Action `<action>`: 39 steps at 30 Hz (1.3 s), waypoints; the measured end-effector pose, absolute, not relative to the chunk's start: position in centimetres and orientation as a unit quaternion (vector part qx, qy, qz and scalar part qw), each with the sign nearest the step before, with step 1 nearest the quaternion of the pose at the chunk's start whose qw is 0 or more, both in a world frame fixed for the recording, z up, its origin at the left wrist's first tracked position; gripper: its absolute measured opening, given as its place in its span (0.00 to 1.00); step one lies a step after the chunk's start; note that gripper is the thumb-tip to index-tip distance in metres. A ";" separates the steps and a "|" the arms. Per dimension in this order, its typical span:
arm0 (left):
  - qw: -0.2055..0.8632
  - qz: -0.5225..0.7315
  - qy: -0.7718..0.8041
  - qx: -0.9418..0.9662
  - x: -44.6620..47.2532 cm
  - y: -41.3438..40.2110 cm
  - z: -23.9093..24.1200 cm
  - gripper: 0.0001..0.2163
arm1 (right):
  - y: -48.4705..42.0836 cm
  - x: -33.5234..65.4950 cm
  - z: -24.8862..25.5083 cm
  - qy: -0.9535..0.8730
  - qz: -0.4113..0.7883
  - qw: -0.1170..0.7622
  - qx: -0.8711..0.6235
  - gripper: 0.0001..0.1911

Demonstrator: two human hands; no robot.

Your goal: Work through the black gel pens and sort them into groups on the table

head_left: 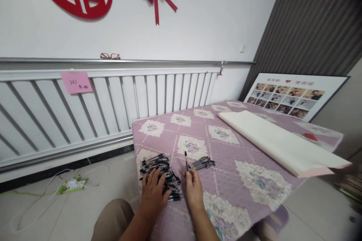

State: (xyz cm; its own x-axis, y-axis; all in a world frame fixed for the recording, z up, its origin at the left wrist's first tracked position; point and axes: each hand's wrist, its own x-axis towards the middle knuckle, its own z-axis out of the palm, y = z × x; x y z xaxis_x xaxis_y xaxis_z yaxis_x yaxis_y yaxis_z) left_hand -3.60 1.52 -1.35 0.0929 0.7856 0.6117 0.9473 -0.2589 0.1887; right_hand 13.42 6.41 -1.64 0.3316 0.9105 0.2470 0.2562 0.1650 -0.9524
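A loose pile of black-capped pens (pixel 158 163) lies at the near left part of the cloth-covered table. My left hand (pixel 153 192) rests over the pile with its fingers spread; whether a pen is under its fingertips is hidden. Just right of the pile, my right hand (pixel 193 188) pinches a single pen (pixel 186 159) between thumb and fingers, its dark end pointing up and away. Beyond that hand, a small group of pens (pixel 202 163) lies side by side on the purple floral tablecloth (pixel 195 126).
A folded cream sheet (pixel 263 139) lies across the table's right side, with a red piece (pixel 310 136) beyond. A photo board (pixel 294 96) leans at the back right. A white radiator (pixel 113 101) lines the wall. On the floor at left sits a power strip (pixel 75 185) with cables.
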 end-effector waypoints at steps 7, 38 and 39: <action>0.177 -0.333 -0.565 -0.734 -3.7 1.3 -1.4 0.19 | 5.1 14.1 -1.4 -0.504 0.314 0.582 -0.556 0.18; 0.103 -0.390 -0.563 -0.721 0.0 -2.1 -2.7 0.13 | -0.6 14.8 -1.0 -0.706 0.182 0.468 -0.500 0.17; 0.096 -0.390 -0.567 -0.719 0.0 -2.1 -2.6 0.13 | -0.5 15.0 -1.2 -0.687 0.193 0.479 -0.511 0.16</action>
State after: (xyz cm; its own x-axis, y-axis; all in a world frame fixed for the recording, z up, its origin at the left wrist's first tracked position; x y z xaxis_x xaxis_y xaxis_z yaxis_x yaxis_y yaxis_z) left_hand -0.04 -2.11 -2.60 0.0527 0.7402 0.6703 0.8905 -0.3386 0.3038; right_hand 14.99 -0.51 -1.19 -0.0180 0.8873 0.4608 0.5178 0.4025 -0.7549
